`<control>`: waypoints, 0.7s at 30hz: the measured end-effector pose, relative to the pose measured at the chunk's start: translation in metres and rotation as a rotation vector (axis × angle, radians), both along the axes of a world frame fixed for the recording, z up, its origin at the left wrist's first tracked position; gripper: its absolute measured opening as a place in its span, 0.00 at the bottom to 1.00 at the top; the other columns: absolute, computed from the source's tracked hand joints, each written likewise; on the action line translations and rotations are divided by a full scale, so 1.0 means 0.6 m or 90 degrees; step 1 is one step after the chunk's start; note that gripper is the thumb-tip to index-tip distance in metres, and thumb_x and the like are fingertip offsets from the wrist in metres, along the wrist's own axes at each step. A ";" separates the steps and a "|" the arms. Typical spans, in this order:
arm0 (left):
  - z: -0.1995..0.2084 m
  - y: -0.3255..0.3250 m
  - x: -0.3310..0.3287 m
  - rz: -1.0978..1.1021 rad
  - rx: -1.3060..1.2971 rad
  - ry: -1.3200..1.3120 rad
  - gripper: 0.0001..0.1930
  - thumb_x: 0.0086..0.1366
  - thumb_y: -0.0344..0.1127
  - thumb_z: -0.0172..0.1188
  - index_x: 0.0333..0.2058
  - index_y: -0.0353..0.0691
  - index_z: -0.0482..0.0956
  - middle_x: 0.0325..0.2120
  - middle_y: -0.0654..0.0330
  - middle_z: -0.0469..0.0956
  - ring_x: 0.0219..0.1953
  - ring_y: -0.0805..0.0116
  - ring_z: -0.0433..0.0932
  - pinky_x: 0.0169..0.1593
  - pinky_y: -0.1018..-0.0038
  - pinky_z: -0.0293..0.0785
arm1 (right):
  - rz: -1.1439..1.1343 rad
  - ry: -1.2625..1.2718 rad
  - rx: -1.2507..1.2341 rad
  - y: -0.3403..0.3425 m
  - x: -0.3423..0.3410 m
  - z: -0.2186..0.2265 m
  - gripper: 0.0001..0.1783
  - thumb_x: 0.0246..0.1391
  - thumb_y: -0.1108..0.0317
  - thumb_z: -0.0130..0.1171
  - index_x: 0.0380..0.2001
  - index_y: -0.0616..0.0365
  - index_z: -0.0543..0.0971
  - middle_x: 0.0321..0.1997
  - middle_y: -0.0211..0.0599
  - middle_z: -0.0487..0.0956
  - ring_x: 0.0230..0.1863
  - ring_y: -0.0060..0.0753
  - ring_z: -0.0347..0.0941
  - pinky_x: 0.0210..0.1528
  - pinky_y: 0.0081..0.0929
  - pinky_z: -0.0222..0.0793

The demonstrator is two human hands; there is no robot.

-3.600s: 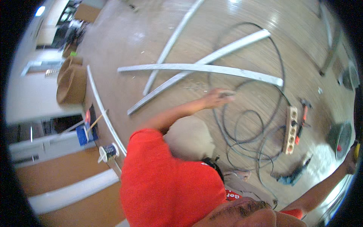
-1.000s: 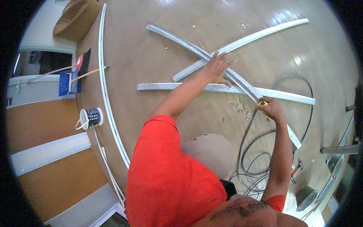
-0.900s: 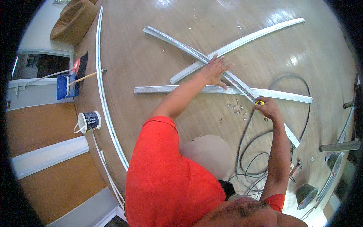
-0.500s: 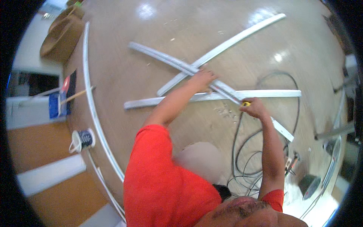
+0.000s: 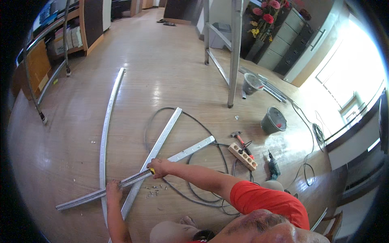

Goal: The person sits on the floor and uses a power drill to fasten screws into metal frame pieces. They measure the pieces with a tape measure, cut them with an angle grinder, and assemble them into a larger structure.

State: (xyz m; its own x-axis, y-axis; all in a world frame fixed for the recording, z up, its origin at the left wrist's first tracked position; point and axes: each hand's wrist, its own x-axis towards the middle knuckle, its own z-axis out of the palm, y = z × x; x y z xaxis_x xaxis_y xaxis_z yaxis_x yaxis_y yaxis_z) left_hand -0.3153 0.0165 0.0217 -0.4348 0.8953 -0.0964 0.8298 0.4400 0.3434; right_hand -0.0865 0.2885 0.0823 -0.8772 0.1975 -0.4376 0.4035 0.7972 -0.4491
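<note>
Three pale metal channels lie crossed on the floor. One channel (image 5: 191, 150) slants across the others, passing over the long channel (image 5: 107, 129) on the left and the middle channel (image 5: 167, 129). My left hand (image 5: 114, 189) is closed round the slanting one where it crosses the long channel. In my right hand (image 5: 159, 167) is a tape measure (image 5: 152, 171) with a yellow case, held against the slanting channel. Its blade (image 5: 135, 177) runs out along that channel toward my left hand. Small screws (image 5: 154, 190) are scattered just below my right hand.
A black cable (image 5: 221, 152) loops beside the channels to a power strip (image 5: 243, 157). Near it lie a hammer (image 5: 242, 142) and a drill (image 5: 273, 167). Two buckets (image 5: 274, 120) (image 5: 252, 84) and a metal stepladder (image 5: 234, 56) stand farther off, with a wheeled frame (image 5: 52, 81) at left.
The head view has swung round, bringing the stepladder, buckets and far room into sight. My hands keep about the same places on the slanting channel and tape measure.
</note>
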 end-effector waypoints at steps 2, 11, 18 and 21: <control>-0.005 -0.004 -0.003 -0.008 -0.005 0.021 0.27 0.52 0.33 0.74 0.53 0.38 0.80 0.52 0.45 0.79 0.56 0.44 0.76 0.63 0.53 0.70 | 0.001 -0.006 0.058 0.017 0.014 -0.007 0.39 0.46 0.51 0.72 0.63 0.47 0.76 0.61 0.49 0.75 0.65 0.53 0.71 0.67 0.47 0.68; -0.013 -0.007 -0.006 -0.035 -0.078 0.102 0.26 0.58 0.34 0.69 0.56 0.38 0.76 0.55 0.46 0.78 0.63 0.47 0.73 0.69 0.54 0.65 | -0.034 0.011 0.163 0.075 0.131 0.030 0.33 0.54 0.37 0.64 0.55 0.47 0.81 0.55 0.50 0.79 0.59 0.55 0.74 0.62 0.48 0.71; -0.005 0.011 -0.009 0.009 -0.181 0.075 0.29 0.59 0.35 0.68 0.60 0.40 0.74 0.61 0.48 0.74 0.65 0.48 0.70 0.70 0.51 0.62 | -0.090 0.026 0.211 0.134 0.215 0.063 0.33 0.64 0.35 0.54 0.59 0.48 0.79 0.54 0.50 0.78 0.61 0.51 0.74 0.63 0.46 0.68; -0.001 0.009 0.004 0.024 -0.138 0.094 0.26 0.59 0.31 0.66 0.58 0.41 0.75 0.59 0.49 0.76 0.64 0.48 0.72 0.69 0.49 0.63 | -0.113 -0.007 0.245 0.166 0.247 0.064 0.32 0.65 0.36 0.53 0.59 0.48 0.79 0.55 0.49 0.78 0.61 0.51 0.73 0.65 0.46 0.67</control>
State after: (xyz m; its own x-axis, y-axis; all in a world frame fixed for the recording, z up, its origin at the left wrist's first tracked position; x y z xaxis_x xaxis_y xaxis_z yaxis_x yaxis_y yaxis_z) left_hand -0.3128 0.0218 0.0211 -0.4906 0.8437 -0.2179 0.8458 0.5212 0.1139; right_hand 0.0615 0.3879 0.1205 -0.8109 0.4956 -0.3113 0.5523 0.8239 -0.1269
